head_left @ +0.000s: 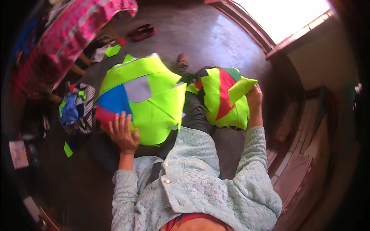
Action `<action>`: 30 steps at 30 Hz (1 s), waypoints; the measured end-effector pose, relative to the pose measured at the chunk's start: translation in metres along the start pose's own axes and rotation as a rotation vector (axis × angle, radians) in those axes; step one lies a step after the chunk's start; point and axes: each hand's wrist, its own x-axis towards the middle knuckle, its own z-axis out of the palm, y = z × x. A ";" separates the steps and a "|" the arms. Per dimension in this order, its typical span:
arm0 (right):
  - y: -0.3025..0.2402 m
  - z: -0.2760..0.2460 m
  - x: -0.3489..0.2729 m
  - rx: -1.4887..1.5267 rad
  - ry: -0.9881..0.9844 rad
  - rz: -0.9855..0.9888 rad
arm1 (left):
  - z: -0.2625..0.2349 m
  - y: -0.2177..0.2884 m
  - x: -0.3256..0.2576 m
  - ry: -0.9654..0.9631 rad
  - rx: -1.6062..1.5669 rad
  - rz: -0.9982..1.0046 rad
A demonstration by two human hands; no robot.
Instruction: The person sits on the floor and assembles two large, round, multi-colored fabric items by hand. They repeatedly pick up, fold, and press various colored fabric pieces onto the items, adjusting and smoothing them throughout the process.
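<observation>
Across my left thigh lies a large neon yellow patchwork cloth [154, 111] with blue, grey and red patches. My left hand [124, 134] rests on its near left edge, fingers stretched out over the red patch. On my right thigh is a second, smaller patchwork cloth [210, 96], neon yellow with red and dark green pieces. My right hand [254, 98] is beside its right edge, with its fingertips closed on a neon yellow fabric piece [239, 91] held above that cloth. Part of the right fingers is hidden behind the piece.
A heap of blue, striped and neon cloth [75, 109] lies on the floor to the left. Neon scraps [68, 149] are scattered nearby. Dark red shoes [142, 32] stand farther off, near a pink striped cloth [77, 34]. A bright doorway [287, 17] opens at the far right.
</observation>
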 end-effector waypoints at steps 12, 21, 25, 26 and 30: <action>-0.098 0.212 -0.034 -0.346 -0.046 -0.474 | -0.002 -0.001 -0.001 0.043 -0.107 -0.055; -0.003 0.346 -0.153 -1.035 -0.657 -0.819 | 0.001 -0.001 0.000 0.035 -0.140 -0.068; -0.003 0.345 -0.152 -0.992 -0.660 -0.771 | 0.000 0.000 -0.001 0.044 -0.148 -0.075; -0.002 0.345 -0.152 -0.985 -0.654 -0.774 | 0.000 -0.001 -0.003 0.047 -0.144 -0.077; 0.001 0.344 -0.152 -0.951 -0.633 -0.770 | 0.000 -0.001 -0.001 0.051 -0.131 -0.065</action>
